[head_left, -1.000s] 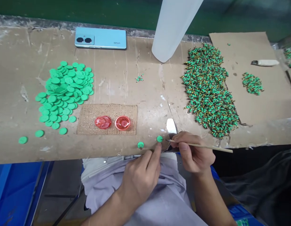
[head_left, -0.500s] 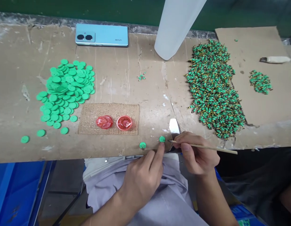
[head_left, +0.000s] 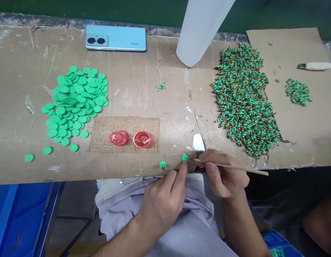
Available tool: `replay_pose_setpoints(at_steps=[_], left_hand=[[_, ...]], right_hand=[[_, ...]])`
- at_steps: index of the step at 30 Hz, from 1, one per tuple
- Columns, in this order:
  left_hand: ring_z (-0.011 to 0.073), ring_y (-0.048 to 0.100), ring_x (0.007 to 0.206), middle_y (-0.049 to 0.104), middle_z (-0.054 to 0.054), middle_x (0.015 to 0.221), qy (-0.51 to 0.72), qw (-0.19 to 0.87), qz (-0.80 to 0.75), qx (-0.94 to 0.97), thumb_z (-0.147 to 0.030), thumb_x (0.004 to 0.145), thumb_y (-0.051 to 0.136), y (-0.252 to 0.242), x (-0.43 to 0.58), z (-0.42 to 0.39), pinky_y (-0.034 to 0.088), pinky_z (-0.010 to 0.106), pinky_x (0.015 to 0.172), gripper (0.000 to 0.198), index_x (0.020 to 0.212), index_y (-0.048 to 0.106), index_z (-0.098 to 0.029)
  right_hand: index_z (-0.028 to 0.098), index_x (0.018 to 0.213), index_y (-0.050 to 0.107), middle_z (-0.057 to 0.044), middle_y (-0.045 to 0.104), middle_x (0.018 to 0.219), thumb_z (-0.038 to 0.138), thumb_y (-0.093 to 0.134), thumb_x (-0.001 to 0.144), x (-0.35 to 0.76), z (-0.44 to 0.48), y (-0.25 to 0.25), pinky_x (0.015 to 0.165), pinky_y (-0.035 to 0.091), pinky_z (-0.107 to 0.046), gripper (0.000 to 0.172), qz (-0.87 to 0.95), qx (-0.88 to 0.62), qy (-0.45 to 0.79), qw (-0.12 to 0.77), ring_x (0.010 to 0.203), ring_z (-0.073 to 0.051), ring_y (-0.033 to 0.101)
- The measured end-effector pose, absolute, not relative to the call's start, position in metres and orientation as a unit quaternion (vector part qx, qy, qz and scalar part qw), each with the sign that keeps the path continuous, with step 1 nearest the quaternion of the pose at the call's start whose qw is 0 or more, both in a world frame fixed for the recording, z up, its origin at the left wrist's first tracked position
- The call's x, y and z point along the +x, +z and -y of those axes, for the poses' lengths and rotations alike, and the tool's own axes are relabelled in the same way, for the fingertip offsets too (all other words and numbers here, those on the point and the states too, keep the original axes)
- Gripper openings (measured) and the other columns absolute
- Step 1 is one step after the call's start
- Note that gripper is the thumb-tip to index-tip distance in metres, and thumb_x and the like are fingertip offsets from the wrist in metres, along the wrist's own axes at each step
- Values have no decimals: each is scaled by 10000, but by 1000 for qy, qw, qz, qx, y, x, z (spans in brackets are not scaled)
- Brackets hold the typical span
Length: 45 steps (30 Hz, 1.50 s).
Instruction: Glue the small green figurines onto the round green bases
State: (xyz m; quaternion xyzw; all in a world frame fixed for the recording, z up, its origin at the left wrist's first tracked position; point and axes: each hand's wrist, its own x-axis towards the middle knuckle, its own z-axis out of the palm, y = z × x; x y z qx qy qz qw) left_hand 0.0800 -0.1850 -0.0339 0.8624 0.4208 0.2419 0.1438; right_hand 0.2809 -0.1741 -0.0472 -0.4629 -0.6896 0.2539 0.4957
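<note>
My left hand (head_left: 161, 203) reaches up to the bench's front edge, its forefinger tip touching a small green disc (head_left: 185, 157), the other fingers curled. My right hand (head_left: 222, 173) pinches a thin wooden stick (head_left: 235, 167) whose tip points at that disc. A second green disc (head_left: 162, 164) lies just left of it. A heap of green discs (head_left: 74, 103) spreads over the left of the cardboard-covered bench (head_left: 144, 96). A big pile of tiny green-and-yellow parts (head_left: 244, 103) lies on the right.
Two red caps (head_left: 130, 138) sit on a rough brown pad. A light-blue phone (head_left: 115, 38) lies at the back, a white cone (head_left: 201, 32) stands beside it. A smaller green pile (head_left: 297, 92) and a white-handled tool (head_left: 315, 66) lie far right. Blue crate (head_left: 18, 217) below left.
Both hands stay at the disc by the bench edge; only the view has shifted slightly.
</note>
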Motion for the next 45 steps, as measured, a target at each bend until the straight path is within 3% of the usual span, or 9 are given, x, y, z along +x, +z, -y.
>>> replay_pose_setpoints(at_steps=[7, 13, 20, 25, 34, 40, 45], left_hand=[[128, 636, 544, 694, 1, 784, 230, 136, -425, 865, -99, 1011, 510, -32, 81, 185, 486, 309, 488, 385, 1389, 561, -50], [133, 648, 532, 699, 1, 774, 219, 120, -430, 868, -86, 1004, 492, -30, 82, 186, 463, 315, 466, 352, 1343, 583, -63], [153, 682, 565, 720, 21, 828, 210, 130, -432, 867, -96, 1022, 474, -31, 83, 184, 467, 320, 470, 369, 1380, 556, -68], [157, 709, 615, 747, 41, 884, 224, 139, -431, 863, -117, 1031, 483, -32, 79, 187, 490, 316, 512, 356, 1377, 562, -82], [145, 674, 566, 694, 1, 810, 186, 110, -443, 870, -61, 967, 523, -25, 84, 186, 474, 315, 476, 421, 1385, 568, -64], [156, 686, 586, 682, -16, 781, 116, 67, -462, 877, -67, 869, 648, -15, 89, 188, 500, 301, 468, 505, 1372, 609, -73], [175, 712, 625, 739, 18, 819, 85, 44, -460, 882, -56, 781, 645, -7, 93, 187, 538, 291, 469, 590, 1370, 618, -39]], right_hand=[[228, 1117, 635, -47, 680, 811, 42, 552, 907, 279, 169, -37, 595, 549, -344, 293, 727, -448, 233, 465, 681, -198, 648], [220, 1038, 631, -45, 696, 806, 53, 567, 926, 274, 157, -12, 635, 537, -316, 211, 775, -468, 222, 362, 699, -187, 664], [223, 1060, 644, -48, 718, 829, 8, 577, 883, 279, 154, -17, 616, 540, -315, 286, 729, -450, 206, 473, 675, -182, 665], [221, 1012, 638, -36, 704, 789, 32, 574, 893, 278, 151, -20, 607, 542, -302, 232, 739, -458, 209, 448, 650, -176, 670], [210, 1002, 617, -25, 677, 759, 55, 558, 928, 277, 151, -16, 593, 520, -291, 181, 767, -462, 221, 387, 633, -162, 648], [189, 1001, 613, -27, 674, 738, 41, 567, 936, 276, 148, -15, 594, 529, -282, 169, 776, -449, 215, 388, 626, -153, 649], [199, 989, 635, -24, 695, 748, 33, 611, 915, 277, 147, -13, 573, 531, -272, 183, 749, -455, 194, 440, 612, -148, 658]])
